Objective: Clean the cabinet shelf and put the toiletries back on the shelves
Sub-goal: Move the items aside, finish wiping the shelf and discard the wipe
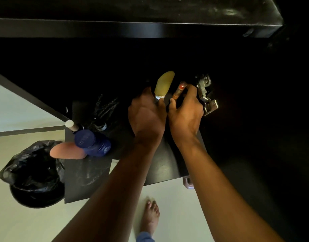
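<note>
Dark cabinet panelling fills most of the view, with a black upper shelf (132, 28) across the top and a lower black shelf (87, 173) beneath my arms. Pale floor (176, 215) shows below and to the left. A metal door hinge (205, 92) is fixed to the cabinet wall just right of my right hand.

On the floor at the left stands a bin lined with a black bag (33, 173), touching the edge of the lower shelf.

On the lower shelf, left portion: a dark blue bottle (93, 143) lies tilted, with a pink tube (66, 151) just beside it, overhanging the shelf edge. Behind these, a white-capped bottle (71, 125) and a small dark bottle (100, 126) stand close together.

My left hand (147, 117) reaches into the cabinet, fingers curled around the capped end of a yellow-green tube (163, 84), which points up and away from me. My right hand (186, 110), touching the left, is clenched around a slim orange-banded stick (179, 90), tilted, its upper end free. Both items are above the rear of the lower shelf.

My bare foot (151, 216) rests on the floor.
</note>
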`<control>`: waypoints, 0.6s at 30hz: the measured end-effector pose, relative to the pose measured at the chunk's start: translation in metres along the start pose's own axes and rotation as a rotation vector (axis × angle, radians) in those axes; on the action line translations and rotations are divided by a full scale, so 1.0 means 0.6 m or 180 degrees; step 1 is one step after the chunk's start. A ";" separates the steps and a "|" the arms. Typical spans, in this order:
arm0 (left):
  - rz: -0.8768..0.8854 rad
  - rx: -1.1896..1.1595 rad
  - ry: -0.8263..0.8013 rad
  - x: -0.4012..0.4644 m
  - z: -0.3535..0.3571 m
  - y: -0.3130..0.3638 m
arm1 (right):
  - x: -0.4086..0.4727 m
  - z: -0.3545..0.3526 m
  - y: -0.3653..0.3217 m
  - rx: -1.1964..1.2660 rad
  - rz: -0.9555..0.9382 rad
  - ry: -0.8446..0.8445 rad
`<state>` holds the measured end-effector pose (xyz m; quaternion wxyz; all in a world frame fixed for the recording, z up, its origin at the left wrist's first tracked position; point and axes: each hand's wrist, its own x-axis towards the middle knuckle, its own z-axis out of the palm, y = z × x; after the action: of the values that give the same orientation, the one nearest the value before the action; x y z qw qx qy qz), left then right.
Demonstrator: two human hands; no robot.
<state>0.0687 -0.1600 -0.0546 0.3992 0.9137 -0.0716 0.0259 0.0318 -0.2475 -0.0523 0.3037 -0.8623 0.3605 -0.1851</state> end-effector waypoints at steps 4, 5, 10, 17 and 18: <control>0.0152 0.0053 0.0109 -0.059 -0.048 0.028 | -0.048 -0.020 0.017 -0.0069 -0.0008 -0.0004; 0.0295 -0.0087 0.0118 -0.081 -0.063 0.034 | -0.066 -0.026 0.022 -0.0065 -0.0033 0.0021; 0.0940 -0.0717 0.0046 -0.184 -0.173 0.001 | -0.148 -0.058 0.016 0.0387 -0.0163 -0.0056; -0.0016 -0.0493 0.0725 -0.256 -0.282 -0.146 | -0.224 -0.016 -0.040 0.0709 -0.0568 -0.1289; -0.0383 -0.0427 0.0866 -0.253 -0.288 -0.161 | -0.231 -0.009 -0.047 0.0781 -0.0630 -0.1483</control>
<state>-0.0647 0.0482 -0.0233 0.4662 0.8757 0.0364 0.1206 -0.0497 -0.1322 -0.0435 0.4609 -0.8694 0.1699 -0.0530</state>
